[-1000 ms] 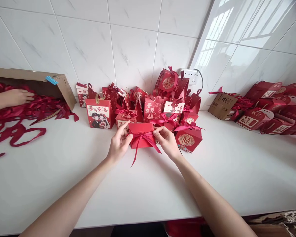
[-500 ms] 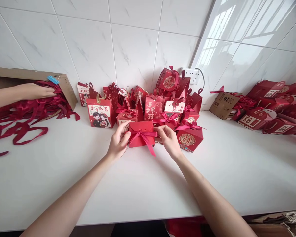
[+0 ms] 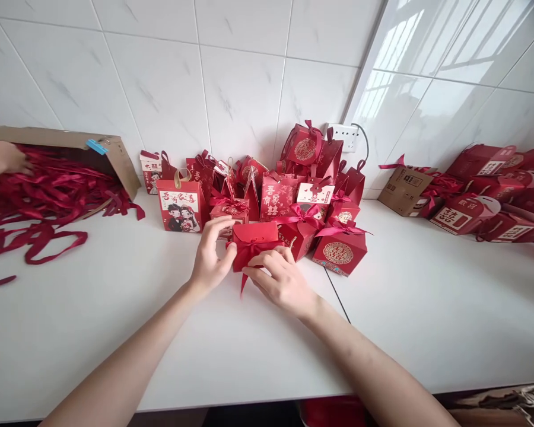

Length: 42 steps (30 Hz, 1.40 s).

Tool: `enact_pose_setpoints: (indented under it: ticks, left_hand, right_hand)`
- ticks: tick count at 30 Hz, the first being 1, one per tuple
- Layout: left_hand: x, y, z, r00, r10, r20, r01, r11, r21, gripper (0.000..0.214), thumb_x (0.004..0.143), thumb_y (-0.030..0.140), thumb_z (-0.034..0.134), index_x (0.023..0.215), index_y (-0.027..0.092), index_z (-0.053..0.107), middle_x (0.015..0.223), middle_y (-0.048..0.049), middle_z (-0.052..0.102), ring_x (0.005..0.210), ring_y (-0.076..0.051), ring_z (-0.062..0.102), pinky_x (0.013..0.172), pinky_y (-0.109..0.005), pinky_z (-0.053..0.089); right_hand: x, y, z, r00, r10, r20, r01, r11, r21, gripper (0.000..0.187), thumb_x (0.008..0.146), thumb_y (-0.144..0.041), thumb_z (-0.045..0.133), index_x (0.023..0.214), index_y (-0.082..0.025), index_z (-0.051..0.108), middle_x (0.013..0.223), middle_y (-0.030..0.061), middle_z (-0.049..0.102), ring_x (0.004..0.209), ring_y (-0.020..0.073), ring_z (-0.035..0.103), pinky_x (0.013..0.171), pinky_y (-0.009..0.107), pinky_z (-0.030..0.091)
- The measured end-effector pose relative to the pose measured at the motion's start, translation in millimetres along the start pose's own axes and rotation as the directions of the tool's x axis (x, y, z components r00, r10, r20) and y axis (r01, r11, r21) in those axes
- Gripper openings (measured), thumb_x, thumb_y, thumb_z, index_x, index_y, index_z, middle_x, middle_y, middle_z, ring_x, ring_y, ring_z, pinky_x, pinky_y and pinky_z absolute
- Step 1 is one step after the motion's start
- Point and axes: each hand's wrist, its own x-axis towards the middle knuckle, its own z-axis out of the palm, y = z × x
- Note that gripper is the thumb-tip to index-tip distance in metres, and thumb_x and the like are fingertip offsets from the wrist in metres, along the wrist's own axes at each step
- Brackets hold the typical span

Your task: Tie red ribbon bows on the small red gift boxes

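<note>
A small red gift box (image 3: pixel 254 231) with a flap top stands on the white table, tied round with a red ribbon (image 3: pixel 244 284) whose tail hangs down its front. My left hand (image 3: pixel 211 256) grips the box's left side, thumb at the front edge and fingers curled behind. Across the lower front reaches my right hand (image 3: pixel 281 279), its fingertips pinched on the ribbon. The bow's middle is partly covered by those fingers. Just right of the box sits a hexagonal red box (image 3: pixel 342 252) with a gold emblem and a bow on top.
Behind stand several red and white gift boxes (image 3: pixel 278 198), one a carton with a cartoon couple (image 3: pixel 181 204). At left, another person's hand (image 3: pixel 6 159) is over a cardboard box (image 3: pixel 124 160) of red ribbons (image 3: pixel 66 190). More red boxes (image 3: pixel 465 213) pile up at right, near a socket strip (image 3: pixel 345 136).
My right hand has moved from the box's right side to its lower front, and the ribbon tail now hangs further left. The other person's hand has shifted left over the ribbons.
</note>
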Motion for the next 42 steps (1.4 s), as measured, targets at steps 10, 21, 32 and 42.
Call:
enact_pose_setpoints:
  ticks: [10,21,32,42]
  left_hand:
    - [8.5,20.5,-9.6,0.979,0.044,0.201,-0.068,0.991,0.115,0.016,0.084,0.023,0.047,0.085,0.020,0.063,0.105,-0.0072,0.056,0.109,-0.023,0.052,0.097,-0.042,0.042]
    - [10.8,16.6,-13.9,0.937,0.027,0.347,0.000,0.997,-0.079,0.010,0.082,0.026,0.054,0.077,0.019,0.058,0.122,-0.0100,0.054,0.118,-0.023,0.051,0.100,-0.037,0.041]
    - [6.9,18.0,-8.4,0.947,-0.020,0.321,0.035,0.998,-0.043,0.015,0.083,0.034,0.056,0.078,0.020,0.059,0.117,-0.0089,0.054,0.114,-0.024,0.052,0.099,-0.037,0.040]
    - [5.5,23.1,-4.5,0.953,-0.076,0.292,0.083,0.997,-0.010,0.012,0.081,0.030,0.057,0.074,0.020,0.059,0.114,-0.0070,0.055,0.111,-0.022,0.053,0.100,-0.036,0.040]
  right_hand:
    - [1.0,2.2,0.1,0.999,-0.039,-0.021,0.040,0.996,0.079,0.020,0.090,-0.006,0.045,0.097,-0.014,0.062,0.096,0.0071,0.066,0.087,0.0148,0.056,0.085,0.032,0.041]
    - [4.2,-7.8,-3.1,0.994,-0.091,-0.064,0.099,0.987,0.128,0.016,0.088,-0.007,0.048,0.089,-0.014,0.062,0.083,0.0042,0.068,0.076,0.0139,0.057,0.081,0.030,0.045]
    - [1.9,-8.2,0.3,0.996,-0.094,0.011,0.091,0.986,0.139,0.021,0.090,-0.007,0.043,0.089,-0.013,0.063,0.084,0.0074,0.066,0.076,0.0152,0.057,0.071,0.027,0.050]
    - [0.2,-11.2,1.2,0.990,-0.126,0.062,0.115,0.981,0.153,0.019,0.091,-0.008,0.044,0.092,-0.012,0.062,0.084,0.0082,0.065,0.079,0.0160,0.058,0.073,0.027,0.051]
